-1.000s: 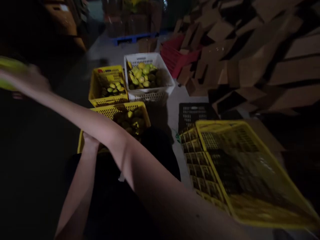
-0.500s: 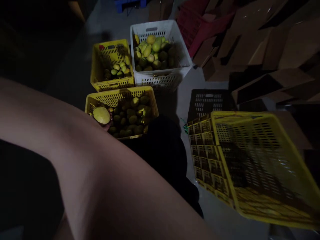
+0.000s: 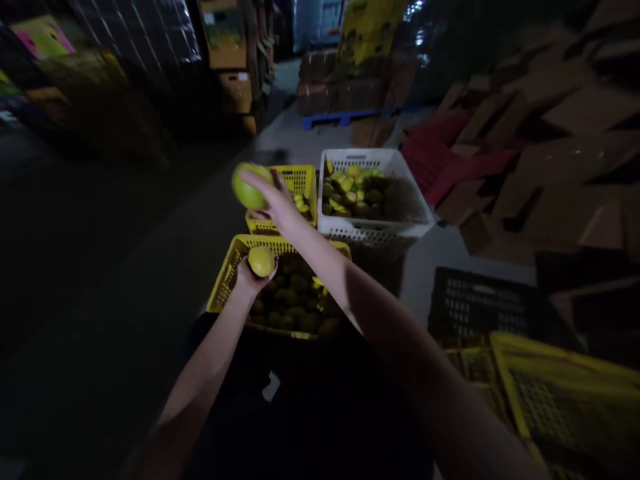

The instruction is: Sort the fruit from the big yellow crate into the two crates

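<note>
My left hand (image 3: 253, 279) cups a yellow mango (image 3: 261, 261) from below, above the left part of the near yellow crate (image 3: 223, 283). Mangoes (image 3: 295, 293) in shadow fill much of that crate. Farther forward, my right hand (image 3: 275, 200) is closed round a bigger green mango (image 3: 250, 187), slightly blurred. It is raised in front of the far yellow crate (image 3: 311, 180) and hides part of it; a few mangoes (image 3: 301, 204) show inside. To the right stands a white crate (image 3: 370, 230) with many yellow-green mangoes (image 3: 357, 187).
Yellow crates (image 3: 510, 380) lie at the lower right, with a dark crate (image 3: 480, 300) behind them. Flattened cardboard (image 3: 565, 160) and a red crate (image 3: 440, 160) are heaped on the right. A blue pallet (image 3: 345, 119) with stacked boxes stands at the back.
My view has tilted up and shifted left. The right arm, which crossed the foreground, now reaches forward with the green mango in its hand. The left hand still holds the yellow mango.
</note>
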Demonstrator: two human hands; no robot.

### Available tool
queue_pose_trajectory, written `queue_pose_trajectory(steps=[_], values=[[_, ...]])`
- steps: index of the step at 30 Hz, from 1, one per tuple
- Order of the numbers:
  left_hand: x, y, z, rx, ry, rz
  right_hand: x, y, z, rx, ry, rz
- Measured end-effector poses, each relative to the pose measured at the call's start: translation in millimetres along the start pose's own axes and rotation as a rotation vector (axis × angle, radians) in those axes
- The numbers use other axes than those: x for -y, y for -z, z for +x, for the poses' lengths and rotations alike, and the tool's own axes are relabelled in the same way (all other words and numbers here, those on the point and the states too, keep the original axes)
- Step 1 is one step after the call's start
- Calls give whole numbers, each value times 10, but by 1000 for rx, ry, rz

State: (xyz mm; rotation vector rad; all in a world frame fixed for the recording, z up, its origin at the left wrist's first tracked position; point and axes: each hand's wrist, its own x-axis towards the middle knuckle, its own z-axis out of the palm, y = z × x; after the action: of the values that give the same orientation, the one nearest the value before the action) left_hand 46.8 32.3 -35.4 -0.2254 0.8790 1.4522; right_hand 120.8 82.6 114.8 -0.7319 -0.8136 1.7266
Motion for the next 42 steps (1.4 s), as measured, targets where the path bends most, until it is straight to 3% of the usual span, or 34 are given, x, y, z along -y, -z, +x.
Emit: queue_pose_trajectory(steps=[2, 5, 9, 14, 18, 26, 29, 34, 39, 42], values=[[-118, -179, -28, 46, -15, -15, -19, 472, -84, 22, 109, -98], [-237, -374, -40, 123, -85, -11, -165, 1050, -221, -63, 125, -113], [-203, -452, -3, 186, -145, -95, -407, 1386, -392, -182, 113, -205], [-16, -459, -60, 159, -221, -141, -513, 1365, -420, -142, 71, -265], [60, -488, -187, 210, -283, -113, -539, 1250, -437, -139, 42, -235], [7, -430, -265, 416, -437, -23, -617, 1188, -533, -116, 109, -237], [-23, -398, -269, 421, -472, -5, -647, 1213, -517, -120, 131, -254], [-81, -376, -285, 391, -358, -98, -677, 1203, -504, -127, 82, -285], [-115, -342, -246, 210, -147, -72, -720, 1090, -445, 61, 46, -12], [-107, -317, -201, 175, -81, -47, -739, 1057, -399, 35, -10, 83]])
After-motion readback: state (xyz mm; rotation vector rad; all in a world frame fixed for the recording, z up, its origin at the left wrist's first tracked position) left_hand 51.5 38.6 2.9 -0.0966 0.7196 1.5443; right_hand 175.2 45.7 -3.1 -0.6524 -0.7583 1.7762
